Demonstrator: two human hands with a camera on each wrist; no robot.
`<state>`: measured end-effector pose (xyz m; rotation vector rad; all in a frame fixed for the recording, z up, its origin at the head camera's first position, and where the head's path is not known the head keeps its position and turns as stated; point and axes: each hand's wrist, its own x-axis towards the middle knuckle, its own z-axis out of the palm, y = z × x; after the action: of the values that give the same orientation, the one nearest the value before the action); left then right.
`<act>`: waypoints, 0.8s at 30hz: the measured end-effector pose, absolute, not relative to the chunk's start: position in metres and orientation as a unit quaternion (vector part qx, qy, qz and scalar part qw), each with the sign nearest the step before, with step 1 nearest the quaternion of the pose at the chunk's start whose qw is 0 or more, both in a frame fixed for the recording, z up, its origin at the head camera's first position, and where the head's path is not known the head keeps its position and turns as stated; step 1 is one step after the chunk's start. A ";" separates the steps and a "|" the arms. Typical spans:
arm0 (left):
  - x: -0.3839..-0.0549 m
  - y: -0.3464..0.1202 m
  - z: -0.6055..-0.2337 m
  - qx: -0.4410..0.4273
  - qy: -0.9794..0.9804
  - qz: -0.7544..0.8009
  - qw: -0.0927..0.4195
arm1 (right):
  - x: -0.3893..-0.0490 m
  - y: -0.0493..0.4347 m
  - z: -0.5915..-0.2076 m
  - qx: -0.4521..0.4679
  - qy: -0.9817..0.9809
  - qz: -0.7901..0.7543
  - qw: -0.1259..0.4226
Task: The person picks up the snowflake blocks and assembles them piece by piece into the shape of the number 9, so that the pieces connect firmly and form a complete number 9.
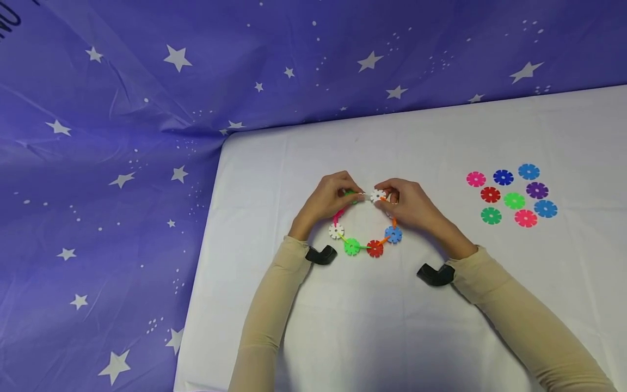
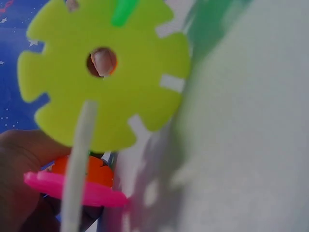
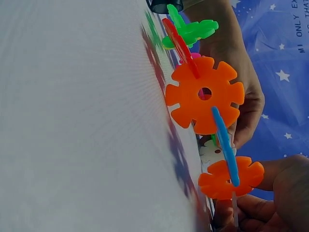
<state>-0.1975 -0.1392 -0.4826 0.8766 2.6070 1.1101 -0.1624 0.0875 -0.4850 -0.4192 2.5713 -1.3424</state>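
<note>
Slotted flower-shaped plastic discs are joined into a ring above the white table. Its lower side shows a white disc (image 1: 336,231), a light green disc (image 1: 351,246), a red disc (image 1: 375,249) and a light blue disc (image 1: 393,234). At the ring's far left, my left hand (image 1: 329,198) pinches a white piece between thumb and fingers, beside a green disc (image 1: 350,193). My right hand (image 1: 410,206) pinches another white disc (image 1: 377,195), close to the left fingertips. Orange discs (image 3: 188,101) link into the chain near the right hand. A yellow-green disc (image 2: 145,96) fills the left wrist view.
Several loose discs lie flat at the right, among them a purple disc (image 1: 537,190) and a dark blue disc (image 1: 503,177). The white-covered table (image 1: 343,337) meets a purple star-printed cloth (image 1: 294,49) at its back and left edges.
</note>
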 end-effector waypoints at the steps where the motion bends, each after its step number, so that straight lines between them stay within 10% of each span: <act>1: -0.197 -0.139 -0.483 0.295 0.875 0.374 0.086 | -0.162 0.088 -0.485 -0.142 0.872 -0.455 0.108; 24: -0.196 -0.135 -0.490 0.300 0.872 0.383 0.055 | -0.161 0.085 -0.492 -0.167 0.868 -0.460 0.082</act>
<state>-0.1957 -0.1350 -0.4898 0.9099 2.6479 1.1631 -0.1606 0.0852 -0.4918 -0.4989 2.5928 -1.3749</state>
